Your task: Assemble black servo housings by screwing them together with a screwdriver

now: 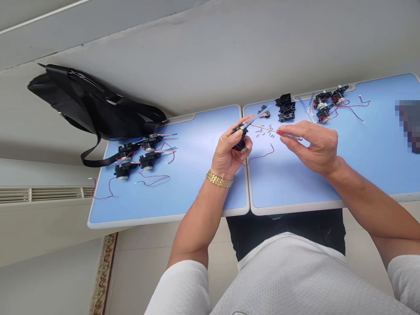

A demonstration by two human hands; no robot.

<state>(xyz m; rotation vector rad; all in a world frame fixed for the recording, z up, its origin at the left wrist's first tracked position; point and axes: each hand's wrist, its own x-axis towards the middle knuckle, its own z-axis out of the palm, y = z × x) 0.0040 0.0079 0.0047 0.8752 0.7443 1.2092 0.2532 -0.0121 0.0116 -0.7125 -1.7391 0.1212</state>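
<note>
Well back from the front desk edge (295, 208), our left fingers (248, 144) grip a black unit (239, 143), right fingers (295, 130) pinch a screwdriver (279, 132)!

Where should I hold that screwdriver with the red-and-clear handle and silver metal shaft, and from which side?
I'd take its red-and-clear handle, coming from the right, as the right hand does. The handle looks thicker than the silver metal shaft, which points left toward the black plastic part in the left hand, so the handle end seems easiest.
</note>
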